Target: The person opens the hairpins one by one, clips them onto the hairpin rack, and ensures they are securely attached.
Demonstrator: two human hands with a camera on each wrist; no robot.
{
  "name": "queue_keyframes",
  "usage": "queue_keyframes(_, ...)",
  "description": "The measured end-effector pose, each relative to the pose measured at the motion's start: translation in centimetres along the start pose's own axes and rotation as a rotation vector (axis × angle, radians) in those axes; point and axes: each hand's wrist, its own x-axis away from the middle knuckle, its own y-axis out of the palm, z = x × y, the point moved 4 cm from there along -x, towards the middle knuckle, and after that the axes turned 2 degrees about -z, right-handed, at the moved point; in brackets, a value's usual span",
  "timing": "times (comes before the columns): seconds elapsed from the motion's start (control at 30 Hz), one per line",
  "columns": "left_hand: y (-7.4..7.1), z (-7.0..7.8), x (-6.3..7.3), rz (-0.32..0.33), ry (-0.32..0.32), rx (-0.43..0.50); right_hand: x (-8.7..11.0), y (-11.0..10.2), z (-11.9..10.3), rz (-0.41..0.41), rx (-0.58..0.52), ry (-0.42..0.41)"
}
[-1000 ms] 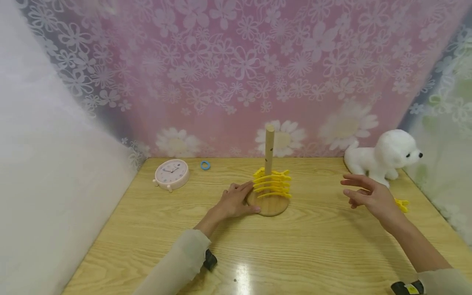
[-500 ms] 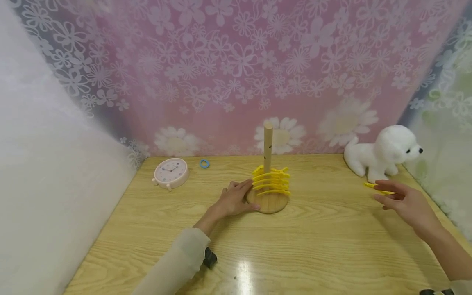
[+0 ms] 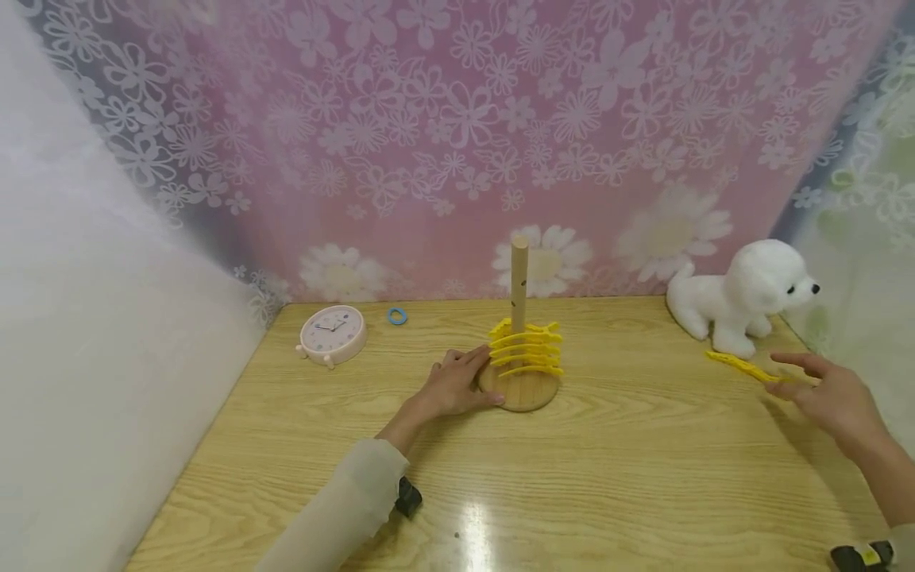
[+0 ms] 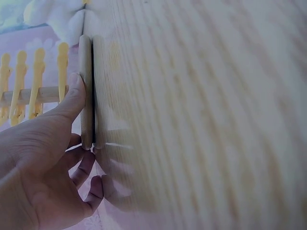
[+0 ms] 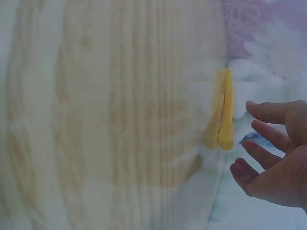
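Observation:
My left hand [image 3: 452,389] grips the near left edge of the round wooden base [image 3: 529,397] of an upright peg stand [image 3: 519,278]. In the left wrist view its thumb [image 4: 72,99] lies on the base's upper face, with fingers around the edge. Several yellow, slightly curved plastic pieces [image 3: 525,349] are stacked around the post. At the right, a loose yellow piece [image 3: 736,364] lies flat on the table. My right hand [image 3: 843,397] is at that piece's right end, holding nothing. In the right wrist view its fingers are spread, apart from the yellow piece [image 5: 228,110].
A white plush dog [image 3: 743,294] sits at the back right, just behind the loose yellow piece. Toward the back left lie a pale pink alarm clock [image 3: 333,334] and a small blue ring [image 3: 396,310]. A pink floral curtain [image 3: 457,159] hangs behind the wooden table [image 3: 608,477].
My right hand has moved right, past the plush dog's front, to the right end of the loose yellow piece, uncovering most of it. The left hand stays on the base.

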Motion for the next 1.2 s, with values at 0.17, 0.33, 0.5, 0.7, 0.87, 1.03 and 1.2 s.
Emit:
queue_keyframes(0.17, 0.1, -0.1, -0.1, 0.004, -0.004, 0.002, -0.6, 0.8, 1.1, -0.069, 0.001, 0.008)
queue_keyframes(0.33, 0.1, -0.1, -0.1, 0.003, -0.008, -0.007, -0.7, 1.5, 1.0, -0.044, 0.072, -0.038)
queue_keyframes(0.5, 0.1, -0.1, 0.0, 0.007, -0.009, -0.005, -0.3, 2.1, -0.1, 0.011, 0.095, -0.122)
queue_keyframes(0.7, 0.1, -0.1, 0.0, 0.007, -0.004, -0.005, 0.1, 2.0, -0.3, -0.019, 0.065, -0.112)
queue_keyframes(0.87, 0.1, -0.1, -0.1, 0.008, -0.003, 0.000, 0.1, 1.5, 0.1, -0.051, 0.086, -0.097)
queue_keyframes(1.03, 0.3, -0.3, -0.2, 0.011, -0.002, -0.006, -0.1, 1.4, 0.4, -0.064, 0.086, -0.091)
queue_keyframes(1.2, 0.2, -0.3, -0.2, 0.013, 0.004, -0.008, 0.1, 1.7, 0.0, -0.015, 0.056, -0.091)
